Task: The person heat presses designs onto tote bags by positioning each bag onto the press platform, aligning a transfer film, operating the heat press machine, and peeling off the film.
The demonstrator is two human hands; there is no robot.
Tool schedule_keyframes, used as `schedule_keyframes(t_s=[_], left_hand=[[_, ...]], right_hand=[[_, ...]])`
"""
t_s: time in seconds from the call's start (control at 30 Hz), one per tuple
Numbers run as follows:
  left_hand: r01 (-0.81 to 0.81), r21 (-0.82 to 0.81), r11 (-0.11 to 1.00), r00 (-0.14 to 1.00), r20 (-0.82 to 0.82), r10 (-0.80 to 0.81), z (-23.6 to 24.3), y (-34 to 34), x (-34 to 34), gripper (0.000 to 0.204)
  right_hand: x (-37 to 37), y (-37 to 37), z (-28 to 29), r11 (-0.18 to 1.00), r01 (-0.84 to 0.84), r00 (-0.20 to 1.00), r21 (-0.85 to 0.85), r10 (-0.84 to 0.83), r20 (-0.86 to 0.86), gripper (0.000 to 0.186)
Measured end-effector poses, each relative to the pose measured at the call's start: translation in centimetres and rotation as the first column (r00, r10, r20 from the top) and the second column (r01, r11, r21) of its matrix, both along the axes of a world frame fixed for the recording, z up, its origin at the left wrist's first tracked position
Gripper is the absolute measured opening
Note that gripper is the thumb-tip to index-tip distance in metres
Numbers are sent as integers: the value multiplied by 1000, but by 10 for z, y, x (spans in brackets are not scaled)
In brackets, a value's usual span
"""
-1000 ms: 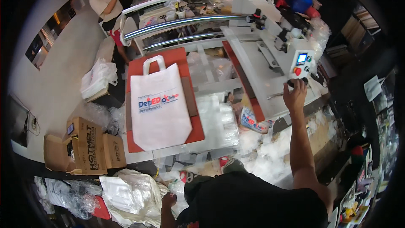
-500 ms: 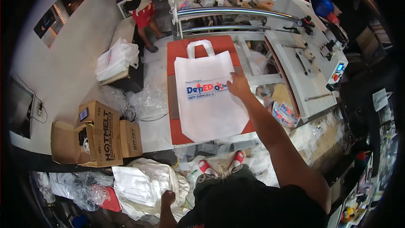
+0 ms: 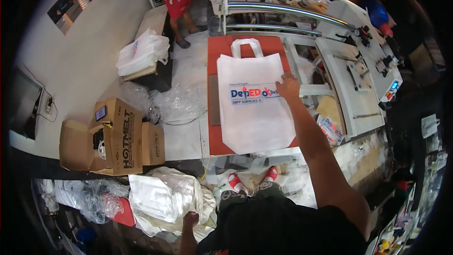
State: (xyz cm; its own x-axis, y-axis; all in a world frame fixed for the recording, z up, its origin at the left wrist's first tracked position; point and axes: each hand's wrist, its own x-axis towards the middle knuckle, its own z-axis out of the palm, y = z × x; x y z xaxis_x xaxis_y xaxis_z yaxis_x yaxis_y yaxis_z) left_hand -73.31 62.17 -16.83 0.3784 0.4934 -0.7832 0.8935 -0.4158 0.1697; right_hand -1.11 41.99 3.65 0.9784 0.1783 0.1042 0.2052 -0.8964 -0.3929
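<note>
The white tote bag [image 3: 255,99] lies flat on the red press pad [image 3: 214,127], its long axis running away from the person, handles at the far end and bottom edge nearest. The right hand [image 3: 288,86] rests on the bag's right edge beside the printed patch — fingers spread and pressed flat, clamping nothing. The left hand [image 3: 190,219] hangs low by a heap of white bags [image 3: 160,198]; I cannot tell whether its fingers are closed. The white machine frame [image 3: 349,85] stands just right of the pad — cardboard boxes [image 3: 118,137] sit well to the left.
</note>
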Motion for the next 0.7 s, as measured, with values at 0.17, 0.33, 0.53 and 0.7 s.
schedule_keyframes(t_s=[0.17, 0.33, 0.53, 0.7], left_hand=[[-163, 30, 986, 976, 153, 156, 13, 11, 9, 34], [-73, 2, 997, 990, 117, 73, 9, 13, 5, 36], [-177, 27, 984, 982, 70, 175, -1, -4, -14, 38], [-171, 38, 985, 980, 112, 166, -8, -4, -19, 33]], right_hand=[[15, 1, -24, 995, 24, 993, -100, -12, 114, 41], [44, -14, -36, 994, -101, 993, -37, 103, 60, 35], [50, -14, -22, 996, -90, 994, 18, 91, -68, 25], [46, -8, -15, 996, -91, 990, -14, 89, -109, 18]])
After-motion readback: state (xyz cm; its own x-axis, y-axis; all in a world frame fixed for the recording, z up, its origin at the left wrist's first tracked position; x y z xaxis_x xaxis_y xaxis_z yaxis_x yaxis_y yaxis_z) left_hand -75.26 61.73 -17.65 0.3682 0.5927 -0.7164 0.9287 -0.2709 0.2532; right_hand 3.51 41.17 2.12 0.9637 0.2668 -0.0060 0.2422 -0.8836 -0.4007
